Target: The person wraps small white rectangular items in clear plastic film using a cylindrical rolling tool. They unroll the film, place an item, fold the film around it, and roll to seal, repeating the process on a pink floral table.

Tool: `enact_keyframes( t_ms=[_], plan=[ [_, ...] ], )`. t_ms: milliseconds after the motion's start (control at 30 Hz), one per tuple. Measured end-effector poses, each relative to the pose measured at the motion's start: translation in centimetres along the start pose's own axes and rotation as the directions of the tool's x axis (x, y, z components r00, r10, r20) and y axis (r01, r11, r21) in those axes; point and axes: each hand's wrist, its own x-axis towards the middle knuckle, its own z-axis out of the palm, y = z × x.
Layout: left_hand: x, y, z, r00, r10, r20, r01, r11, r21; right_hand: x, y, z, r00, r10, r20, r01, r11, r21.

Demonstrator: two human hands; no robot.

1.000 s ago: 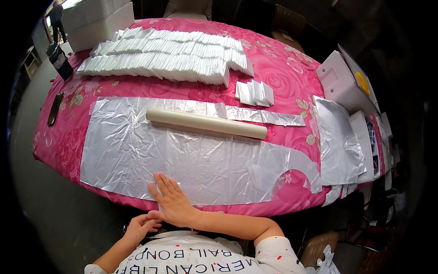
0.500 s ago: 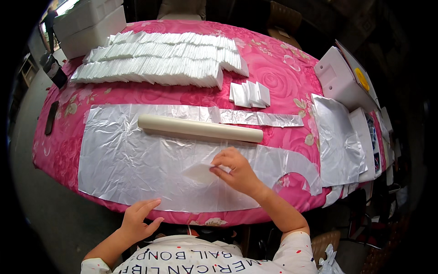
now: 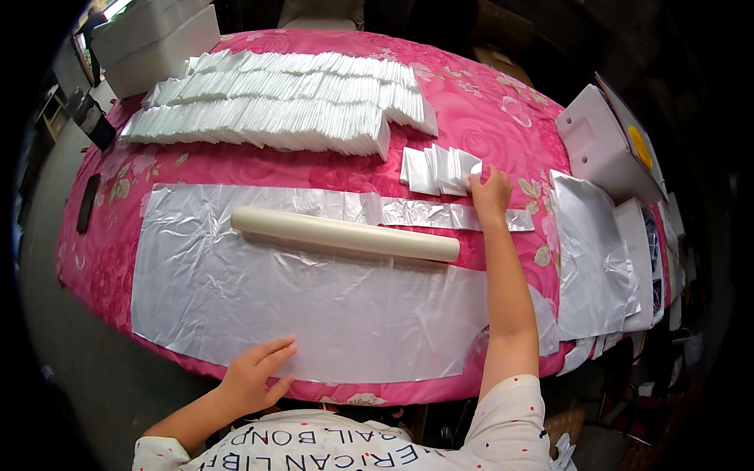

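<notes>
My right hand (image 3: 491,193) reaches far across the table and pinches a folded white plastic packet (image 3: 470,166). That packet stands at the right end of a short row of similar folded packets (image 3: 421,171). My left hand (image 3: 255,375) rests open near the front edge, its fingers apart over a translucent plastic sheet (image 3: 353,322). Across the sheet lies a long cream-coloured tube (image 3: 338,234), slightly slanted. Behind the tube runs a narrow strip of shiny white film (image 3: 432,213), partly behind my right forearm.
Long rows of folded white packets (image 3: 259,110) fill the back left, beside white foam boxes (image 3: 157,47). A black bottle (image 3: 90,118) and a dark bar (image 3: 88,202) lie along the left. To the right are stacked plastic sheets (image 3: 593,251) and another foam box (image 3: 601,141).
My right hand has carried the folded packet from above the sheet, forward and right, to the short row. My left hand has shifted slightly right and stays open.
</notes>
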Motion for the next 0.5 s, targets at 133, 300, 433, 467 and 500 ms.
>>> enact_keyframes(
  t_ms=[133,300,433,467,500],
  plan=[
    [0.1,-0.5,-0.2,0.998,0.052,-0.037,-0.051,0.998,0.021,-5.4,-2.8,-3.4,0.944,-0.303,-0.130,0.319,0.939,0.126],
    [0.5,-1.2,0.4,0.998,0.057,0.010,-0.058,0.997,0.055,-20.9,-7.3,-9.6,0.757,-0.594,0.270,0.467,0.782,0.412],
    [1.0,-1.6,1.9,0.987,0.062,0.149,-0.096,0.967,0.237,-26.9,-6.1,-12.1,0.553,-0.652,0.519,0.462,0.758,0.460],
    [0.9,-1.5,2.3,0.984,0.036,0.172,-0.086,0.953,0.291,-27.1,-5.6,-12.4,0.555,-0.634,0.538,0.485,0.772,0.410],
    [0.9,-1.6,2.7,0.981,0.035,0.189,-0.097,0.941,0.325,-26.6,-4.7,-12.7,0.561,-0.615,0.554,0.510,0.784,0.355]
  ],
)
